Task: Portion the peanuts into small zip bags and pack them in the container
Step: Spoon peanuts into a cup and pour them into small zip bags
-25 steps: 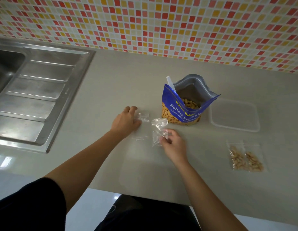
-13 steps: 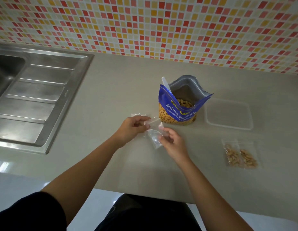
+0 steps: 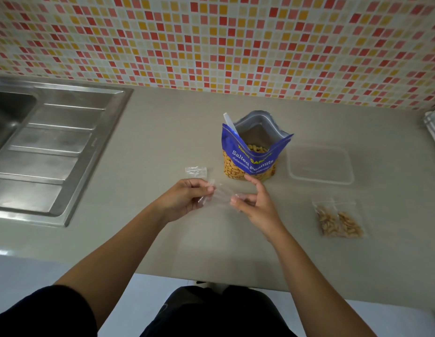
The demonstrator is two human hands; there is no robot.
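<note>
Left grip (image 3: 187, 198) and right grip (image 3: 255, 203) both pinch one empty zip bag (image 3: 221, 197), held just in front of the peanut bag (image 3: 250, 154). Container (image 3: 321, 183) sits just right of it. Counter (image 3: 163, 132) runs left of it to the sink (image 3: 90, 152) edge.

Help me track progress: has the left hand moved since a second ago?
Yes. The left hand came off the spare zip bags, toward the person, and pinches the empty bag.

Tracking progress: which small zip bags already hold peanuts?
The filled bags at right, in front of the clear container. The held bag, between left hand and right hand, and the spare bag left of the peanut pouch are empty.
</note>
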